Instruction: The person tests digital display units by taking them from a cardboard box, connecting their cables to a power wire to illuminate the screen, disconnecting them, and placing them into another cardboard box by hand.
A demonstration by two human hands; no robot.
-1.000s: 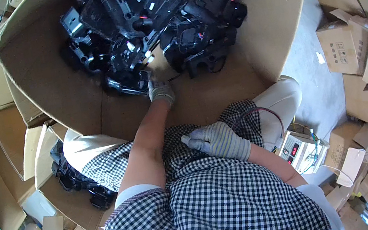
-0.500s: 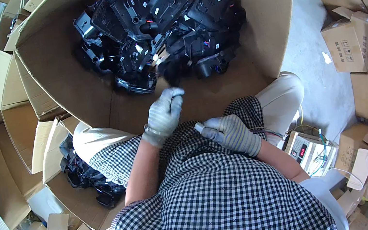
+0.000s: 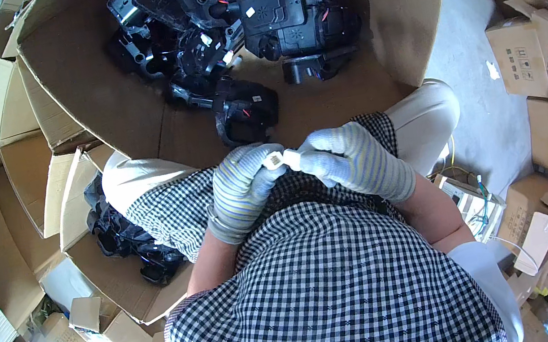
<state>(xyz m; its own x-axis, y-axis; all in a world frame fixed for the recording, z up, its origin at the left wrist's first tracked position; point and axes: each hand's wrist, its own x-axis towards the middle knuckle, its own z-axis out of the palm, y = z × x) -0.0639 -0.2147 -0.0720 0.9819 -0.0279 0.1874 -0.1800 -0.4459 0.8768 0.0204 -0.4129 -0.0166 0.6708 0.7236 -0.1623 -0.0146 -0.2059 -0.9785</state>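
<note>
My left hand (image 3: 242, 190), in a striped knit glove, pinches a small white connector (image 3: 273, 160). My right hand (image 3: 355, 162), gloved the same way, pinches a second white connector (image 3: 293, 160). The two connectors are end to end above my lap, close together; whether they touch I cannot tell. Just beyond my left hand, a black plastic unit (image 3: 246, 108) lies at the near side of a big cardboard box (image 3: 399, 9). Farther in is a heap of similar black housings (image 3: 271, 10) with white plugs and coloured wires. The wires behind both connectors are mostly hidden by my gloves.
At my right sits a pale electrical device (image 3: 467, 204) with green and white leads. To my left, a lower carton (image 3: 98, 275) holds more black parts (image 3: 127, 233). Opened cartons (image 3: 537, 62) stand on the grey floor (image 3: 464, 64) at right and along the left.
My left hand has come down and right, now holding a connector against the one in my right hand. A black unit has moved from the heap toward me.
</note>
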